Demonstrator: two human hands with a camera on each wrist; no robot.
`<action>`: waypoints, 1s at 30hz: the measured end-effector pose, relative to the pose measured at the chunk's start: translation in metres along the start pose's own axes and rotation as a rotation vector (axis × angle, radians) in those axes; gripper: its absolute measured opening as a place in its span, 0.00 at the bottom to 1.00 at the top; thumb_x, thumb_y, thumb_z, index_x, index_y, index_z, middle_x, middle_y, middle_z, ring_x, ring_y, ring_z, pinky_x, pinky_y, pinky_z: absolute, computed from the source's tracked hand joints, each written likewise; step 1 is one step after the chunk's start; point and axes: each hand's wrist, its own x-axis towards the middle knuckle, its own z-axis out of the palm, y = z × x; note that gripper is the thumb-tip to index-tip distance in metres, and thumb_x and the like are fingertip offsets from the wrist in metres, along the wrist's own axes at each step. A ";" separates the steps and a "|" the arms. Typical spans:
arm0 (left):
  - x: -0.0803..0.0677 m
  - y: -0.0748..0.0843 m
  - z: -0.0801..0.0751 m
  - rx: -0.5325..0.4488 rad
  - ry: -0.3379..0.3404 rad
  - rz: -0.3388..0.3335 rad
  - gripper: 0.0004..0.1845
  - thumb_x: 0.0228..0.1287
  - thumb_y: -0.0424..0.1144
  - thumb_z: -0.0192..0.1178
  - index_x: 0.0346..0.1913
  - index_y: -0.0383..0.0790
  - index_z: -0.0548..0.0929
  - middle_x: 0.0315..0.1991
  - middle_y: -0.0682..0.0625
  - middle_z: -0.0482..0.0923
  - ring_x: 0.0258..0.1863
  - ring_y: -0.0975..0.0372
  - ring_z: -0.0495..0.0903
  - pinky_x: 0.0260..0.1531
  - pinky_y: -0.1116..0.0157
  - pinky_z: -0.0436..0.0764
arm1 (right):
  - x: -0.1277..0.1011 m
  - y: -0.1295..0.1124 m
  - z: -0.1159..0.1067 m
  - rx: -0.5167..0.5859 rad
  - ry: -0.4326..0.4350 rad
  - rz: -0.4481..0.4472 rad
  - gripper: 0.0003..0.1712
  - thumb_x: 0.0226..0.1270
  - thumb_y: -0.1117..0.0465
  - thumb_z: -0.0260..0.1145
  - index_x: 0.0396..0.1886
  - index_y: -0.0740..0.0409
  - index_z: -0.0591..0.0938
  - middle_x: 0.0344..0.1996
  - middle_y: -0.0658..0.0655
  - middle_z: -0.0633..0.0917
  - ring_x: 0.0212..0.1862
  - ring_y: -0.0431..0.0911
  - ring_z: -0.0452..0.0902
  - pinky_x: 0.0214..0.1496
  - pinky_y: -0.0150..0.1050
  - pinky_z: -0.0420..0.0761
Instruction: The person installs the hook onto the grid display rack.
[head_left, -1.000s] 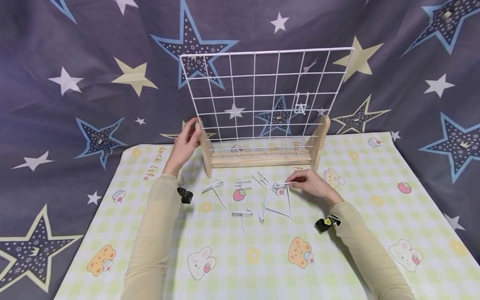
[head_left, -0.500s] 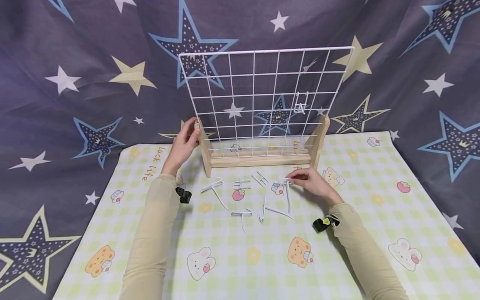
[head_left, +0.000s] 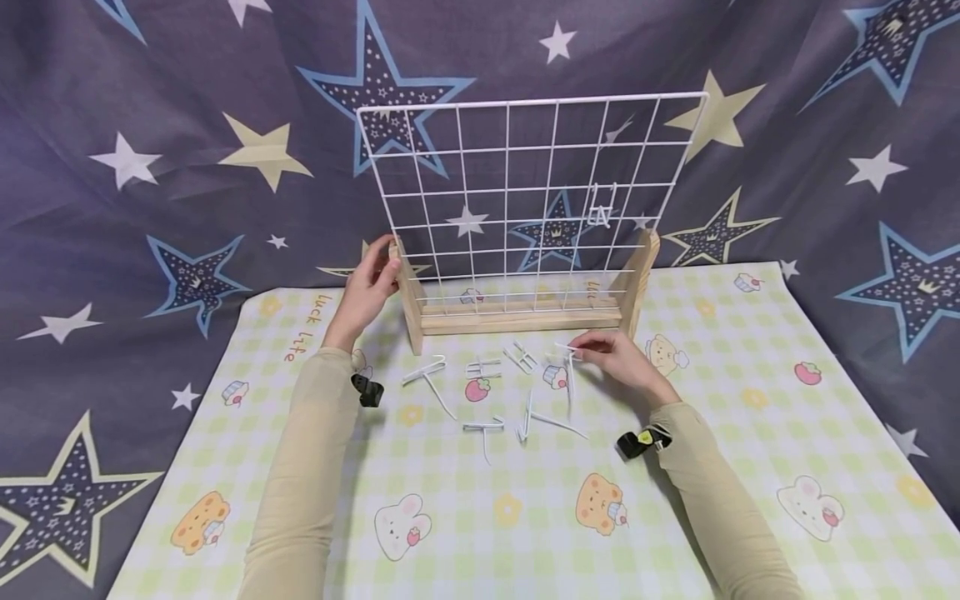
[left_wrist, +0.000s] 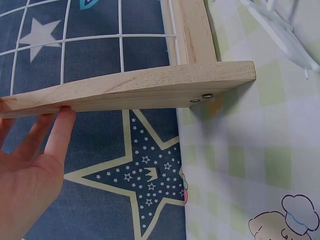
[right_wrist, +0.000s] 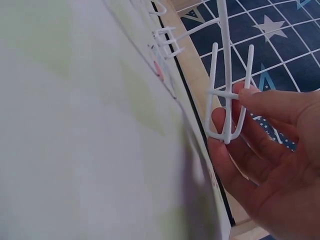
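White wire hook (right_wrist: 226, 95), a thin long-stemmed piece with a forked clip end, sits pinched between the thumb and fingertips (right_wrist: 255, 97) of my right hand (head_left: 617, 357), its stem running away from my palm toward my left, low over the checked mat (head_left: 675, 467). Beyond my knuckles stands the white wire grid panel (head_left: 525, 179) in its pale wooden base (head_left: 517, 318). My left hand (head_left: 367, 292), fingers straight, rests against the base's left upright, well apart from the hook; my right is the nearer hand.
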 end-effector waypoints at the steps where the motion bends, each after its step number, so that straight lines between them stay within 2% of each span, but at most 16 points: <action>1: 0.000 0.001 0.000 -0.007 -0.004 -0.001 0.27 0.76 0.43 0.48 0.74 0.48 0.60 0.57 0.34 0.71 0.50 0.53 0.74 0.55 0.55 0.78 | 0.000 -0.005 0.000 -0.006 0.004 -0.002 0.11 0.64 0.75 0.63 0.46 0.76 0.81 0.43 0.70 0.83 0.40 0.51 0.80 0.44 0.26 0.77; 3: -0.002 0.005 0.000 -0.030 -0.013 -0.009 0.27 0.76 0.41 0.48 0.74 0.46 0.59 0.58 0.33 0.71 0.51 0.50 0.74 0.56 0.54 0.77 | -0.001 -0.015 0.000 -0.012 0.006 -0.014 0.11 0.63 0.77 0.62 0.45 0.79 0.80 0.43 0.72 0.82 0.40 0.51 0.80 0.44 0.26 0.76; 6: -0.008 0.020 0.000 -0.039 -0.030 -0.024 0.27 0.77 0.38 0.47 0.74 0.40 0.58 0.59 0.30 0.69 0.53 0.46 0.73 0.57 0.52 0.76 | -0.002 -0.030 0.001 -0.027 0.008 -0.042 0.11 0.63 0.78 0.61 0.45 0.81 0.79 0.43 0.74 0.81 0.41 0.54 0.80 0.44 0.25 0.77; 10: -0.016 0.037 0.001 -0.030 -0.040 -0.036 0.26 0.77 0.36 0.46 0.74 0.37 0.57 0.60 0.28 0.67 0.55 0.43 0.72 0.58 0.51 0.75 | 0.003 -0.034 0.004 -0.003 0.009 -0.042 0.11 0.64 0.78 0.60 0.46 0.81 0.79 0.44 0.75 0.81 0.44 0.63 0.78 0.45 0.26 0.77; 13: -0.016 0.037 -0.001 -0.036 -0.037 -0.041 0.27 0.77 0.36 0.46 0.74 0.37 0.57 0.60 0.29 0.68 0.54 0.44 0.72 0.57 0.51 0.75 | 0.013 -0.021 0.006 0.068 0.021 -0.021 0.12 0.64 0.77 0.61 0.47 0.79 0.79 0.45 0.74 0.81 0.44 0.62 0.79 0.46 0.27 0.78; 17: -0.016 0.037 -0.002 -0.041 -0.036 -0.047 0.27 0.77 0.36 0.46 0.74 0.38 0.57 0.60 0.29 0.67 0.55 0.44 0.71 0.58 0.50 0.75 | 0.028 -0.003 0.009 0.155 0.064 0.005 0.13 0.65 0.74 0.62 0.48 0.77 0.80 0.44 0.72 0.82 0.41 0.51 0.81 0.46 0.30 0.80; 22: -0.016 0.037 -0.002 -0.047 -0.035 -0.043 0.27 0.77 0.36 0.46 0.74 0.37 0.57 0.61 0.28 0.66 0.57 0.42 0.71 0.58 0.49 0.74 | 0.038 -0.007 0.011 0.187 0.117 0.010 0.13 0.65 0.73 0.62 0.48 0.76 0.80 0.46 0.70 0.82 0.39 0.42 0.80 0.45 0.30 0.80; 30: -0.014 0.038 0.000 -0.061 -0.048 -0.039 0.27 0.77 0.35 0.45 0.75 0.37 0.55 0.63 0.28 0.65 0.59 0.42 0.70 0.58 0.50 0.74 | 0.048 -0.017 0.014 0.238 0.194 0.038 0.14 0.65 0.75 0.61 0.49 0.79 0.78 0.44 0.74 0.81 0.40 0.50 0.81 0.41 0.28 0.80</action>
